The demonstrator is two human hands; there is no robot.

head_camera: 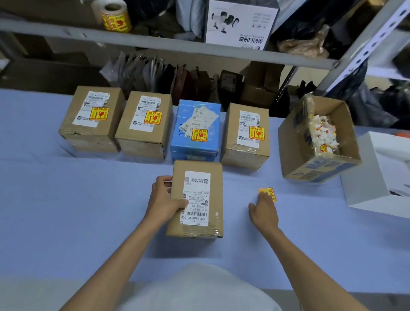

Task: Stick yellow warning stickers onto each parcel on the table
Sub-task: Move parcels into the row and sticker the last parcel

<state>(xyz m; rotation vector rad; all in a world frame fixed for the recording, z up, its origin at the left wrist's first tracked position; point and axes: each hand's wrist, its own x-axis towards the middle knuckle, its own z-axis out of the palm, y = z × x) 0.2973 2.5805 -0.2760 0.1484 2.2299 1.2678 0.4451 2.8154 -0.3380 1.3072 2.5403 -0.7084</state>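
Note:
A brown parcel (197,228) with a white shipping label lies in front of me on the blue table, with no yellow sticker visible on it. My left hand (162,199) grips its left side, thumb on the label. My right hand (264,210) holds a yellow warning sticker (268,193) at its fingertips, to the right of that parcel, just above the table. Behind stand several parcels in a row, each with a yellow sticker: a brown one (90,119), a second brown one (144,126), a blue one (195,131) and another brown one (246,136).
An open cardboard box (316,165) holding peeled sticker backings sits at the right. A white box (383,182) lies beyond it at the table's right edge. A roll of yellow stickers (112,15) stands on the metal shelf above, along with a white product box (240,23).

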